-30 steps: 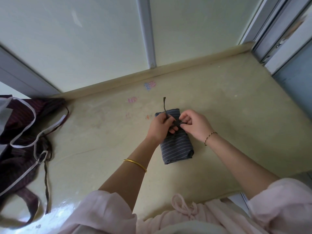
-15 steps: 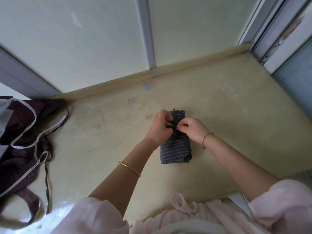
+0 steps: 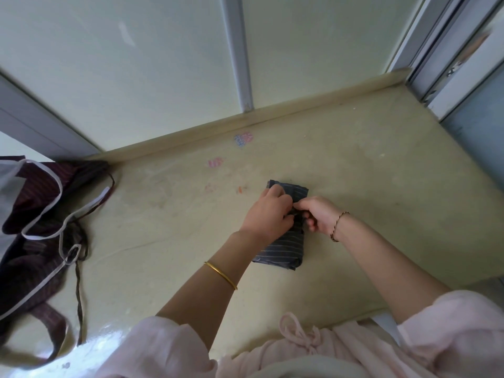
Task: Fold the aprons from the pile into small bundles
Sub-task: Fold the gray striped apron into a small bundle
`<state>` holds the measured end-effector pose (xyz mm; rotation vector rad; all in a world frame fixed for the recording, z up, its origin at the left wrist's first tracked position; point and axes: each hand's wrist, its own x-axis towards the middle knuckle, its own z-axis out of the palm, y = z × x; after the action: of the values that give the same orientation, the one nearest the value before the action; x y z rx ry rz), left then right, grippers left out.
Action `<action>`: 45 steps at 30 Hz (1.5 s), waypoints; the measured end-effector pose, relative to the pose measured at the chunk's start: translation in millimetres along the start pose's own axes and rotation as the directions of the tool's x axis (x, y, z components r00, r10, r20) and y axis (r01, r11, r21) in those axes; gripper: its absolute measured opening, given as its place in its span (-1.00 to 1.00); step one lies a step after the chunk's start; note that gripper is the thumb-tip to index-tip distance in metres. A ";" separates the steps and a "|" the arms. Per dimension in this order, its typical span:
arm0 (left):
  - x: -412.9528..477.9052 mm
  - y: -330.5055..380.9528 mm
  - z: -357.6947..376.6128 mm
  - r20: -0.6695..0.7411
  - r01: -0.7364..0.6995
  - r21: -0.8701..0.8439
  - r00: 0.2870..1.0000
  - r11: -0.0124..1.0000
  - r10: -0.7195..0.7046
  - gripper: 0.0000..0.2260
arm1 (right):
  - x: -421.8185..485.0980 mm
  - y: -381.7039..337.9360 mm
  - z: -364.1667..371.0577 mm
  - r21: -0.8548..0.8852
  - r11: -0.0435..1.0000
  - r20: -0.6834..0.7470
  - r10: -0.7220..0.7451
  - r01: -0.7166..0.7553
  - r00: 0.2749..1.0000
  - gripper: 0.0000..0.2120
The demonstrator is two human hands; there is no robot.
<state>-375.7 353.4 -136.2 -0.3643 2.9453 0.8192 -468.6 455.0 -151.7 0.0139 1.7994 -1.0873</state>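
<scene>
Head view: left hand (image 3: 268, 211), right hand (image 3: 317, 215) grip a rolled, pinstriped bundle (image 3: 286, 249).

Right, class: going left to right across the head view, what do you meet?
Apron pile → gold bangle → left hand → right hand → cord bracelet. The striped bundle both hands grip overlaps them, so it is left out.

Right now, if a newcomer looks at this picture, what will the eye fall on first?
First, the two hands together at the centre of the counter: the left hand and the right hand both pinch a small grey striped bundle at its middle. Next, the loose pile of dark red aprons with white trim at the left edge.
</scene>
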 end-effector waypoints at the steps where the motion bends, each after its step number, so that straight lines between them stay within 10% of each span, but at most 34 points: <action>1: -0.1 0.1 -1.2 -0.018 0.014 -0.025 1.000 1.000 -0.014 -0.92 | -0.7 1.2 -0.6 0.002 1.000 0.013 -0.027 0.027 1.000 -0.73; 12: 0.3 -15.0 -39.3 0.282 0.144 -0.060 0.952 0.988 -0.121 -0.81 | -6.0 6.8 -14.3 -0.104 0.981 0.001 -0.166 0.166 0.986 -0.90; 22: -0.4 -36.6 -52.5 0.454 0.145 0.180 0.865 0.973 -0.213 -0.77 | -9.2 12.6 -35.3 -0.636 0.742 -0.116 -0.364 0.212 0.924 -0.83; 25: 5.3 -22.7 -45.9 0.284 0.308 -0.183 0.926 0.934 -0.250 -0.68 | -5.3 9.5 -33.1 -0.677 0.713 -0.093 -0.325 0.180 0.941 -0.78; 28: 10.5 -3.5 -40.6 0.242 0.365 -0.665 0.931 0.652 -0.274 -0.72 | -6.1 2.8 -34.6 -0.707 0.687 -0.046 -0.279 0.165 0.959 -0.74; 37: 19.6 13.1 -12.4 0.249 0.171 -0.318 0.964 0.932 -0.092 -0.87 | -26.4 -12.2 -31.4 -0.515 0.806 -0.030 -0.358 0.293 0.933 -0.65; 45: 20.8 6.9 -1.6 0.212 0.245 -0.446 0.963 0.861 -0.165 -0.86 | -17.9 -4.0 -26.1 -0.180 0.894 -0.130 -0.436 0.411 0.891 -0.79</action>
<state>-397.5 354.0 -133.9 -0.5914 2.4677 1.4480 -480.4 478.0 -133.1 -0.4088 2.0917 -1.2820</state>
